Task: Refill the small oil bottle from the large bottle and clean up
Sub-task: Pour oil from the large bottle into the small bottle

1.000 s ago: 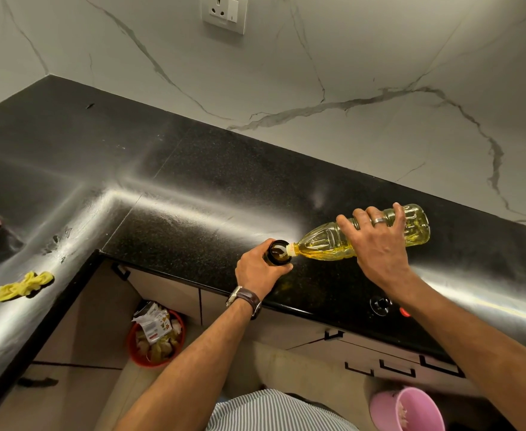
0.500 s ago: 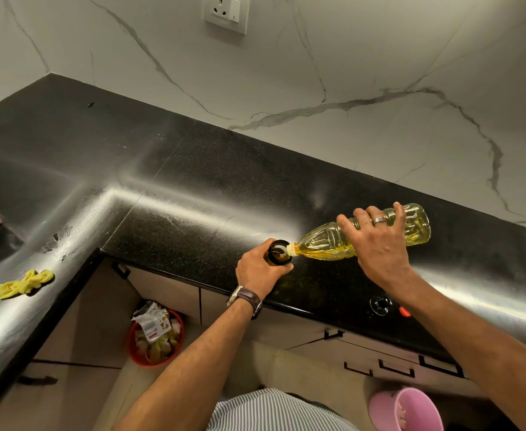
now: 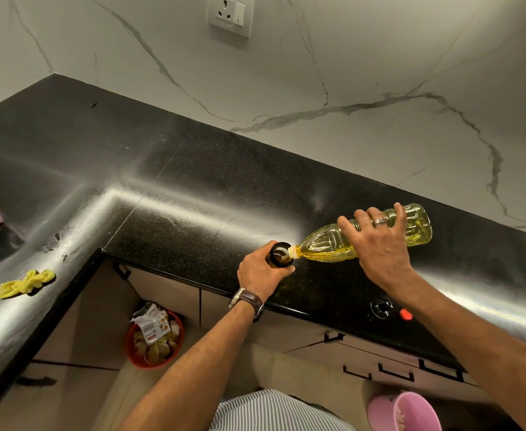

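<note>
My right hand [image 3: 380, 244] grips the large clear bottle of yellow oil [image 3: 327, 244], tipped almost flat with its white neck at the mouth of the small dark bottle [image 3: 281, 252]. My left hand [image 3: 260, 273] wraps around the small bottle, which stands on the black counter [image 3: 193, 197] near its front edge. Most of the small bottle's body is hidden by my fingers. A crumpled yellow cloth [image 3: 24, 283] lies on the counter's left wing.
A black cap [image 3: 380, 306] and a red cap [image 3: 406, 314] lie on the counter near the front edge, under my right forearm. An orange waste bin [image 3: 154, 337] and a pink bucket [image 3: 404, 412] stand on the floor. A wall socket [image 3: 229, 12] sits above.
</note>
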Motion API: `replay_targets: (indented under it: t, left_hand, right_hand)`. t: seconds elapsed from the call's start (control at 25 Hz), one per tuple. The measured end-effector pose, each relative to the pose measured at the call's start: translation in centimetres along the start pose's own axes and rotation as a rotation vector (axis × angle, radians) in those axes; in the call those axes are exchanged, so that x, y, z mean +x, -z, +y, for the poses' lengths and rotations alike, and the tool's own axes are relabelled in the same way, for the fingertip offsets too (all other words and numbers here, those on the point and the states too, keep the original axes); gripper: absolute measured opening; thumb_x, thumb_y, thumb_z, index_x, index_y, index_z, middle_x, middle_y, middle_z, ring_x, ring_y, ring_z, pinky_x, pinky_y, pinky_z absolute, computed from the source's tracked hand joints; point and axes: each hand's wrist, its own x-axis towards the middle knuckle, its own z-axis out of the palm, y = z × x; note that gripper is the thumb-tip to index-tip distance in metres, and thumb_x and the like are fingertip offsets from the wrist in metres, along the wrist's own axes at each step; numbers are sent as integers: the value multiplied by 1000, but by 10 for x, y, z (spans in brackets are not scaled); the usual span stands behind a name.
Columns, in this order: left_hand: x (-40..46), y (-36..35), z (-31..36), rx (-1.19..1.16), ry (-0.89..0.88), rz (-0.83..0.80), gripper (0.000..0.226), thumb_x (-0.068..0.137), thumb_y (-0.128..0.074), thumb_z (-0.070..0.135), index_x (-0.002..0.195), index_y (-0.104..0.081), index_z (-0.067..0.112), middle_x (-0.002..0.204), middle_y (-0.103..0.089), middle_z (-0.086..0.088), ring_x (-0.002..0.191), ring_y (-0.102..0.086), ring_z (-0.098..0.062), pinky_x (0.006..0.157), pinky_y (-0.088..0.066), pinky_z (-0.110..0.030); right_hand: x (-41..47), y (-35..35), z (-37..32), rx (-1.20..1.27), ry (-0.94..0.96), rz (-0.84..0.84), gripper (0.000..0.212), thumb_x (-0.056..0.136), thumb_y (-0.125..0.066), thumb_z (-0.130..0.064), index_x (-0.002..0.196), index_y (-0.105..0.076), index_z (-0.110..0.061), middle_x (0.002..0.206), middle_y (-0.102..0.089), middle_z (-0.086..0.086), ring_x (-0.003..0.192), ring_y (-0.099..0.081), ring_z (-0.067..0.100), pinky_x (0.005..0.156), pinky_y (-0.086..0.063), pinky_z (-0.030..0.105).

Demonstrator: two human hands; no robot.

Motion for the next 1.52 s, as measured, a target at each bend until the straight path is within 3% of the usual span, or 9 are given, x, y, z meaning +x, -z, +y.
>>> replay_targets:
  t: [0.36,0.72,1.24,1.52]
  left_hand:
    - [1,-1,-3,14,-18,-4,54,69,-91,51,117,-72,36,100,-77,15,96,-70,-8,81,-57,-27]
    - [0,-2,-3,23,-17,-2,56,69,-91,52,119,-71,36,101,-76,15,95,-69,-7,79,-53,-24]
    - [1,-3,-4,27,-8,7,59,67,-89,58,119,-70,38,102,-76,16,97,-69,-7,85,-58,-30]
    - [0,-2,-3,24,-11,13,57,69,-91,53,119,-70,37,103,-76,14,97,-69,-7,82,-52,-24]
  right_hand:
    - [6,7,1,-67,46,-11,88,63,-95,-15,141,-56,-20,133,-62,21,126,-58,43,113,-21,74]
    - [11,18,0,-128,103,-2,93,58,-95,-9,142,-56,-19,134,-62,23,127,-58,45,114,-22,75]
    - [24,28,-4,-214,185,68,85,63,-91,-8,140,-55,-19,133,-62,22,127,-57,44,117,-22,69]
    - [26,29,-1,-211,174,80,84,65,-90,-9,140,-55,-18,133,-62,22,127,-56,44,118,-21,70]
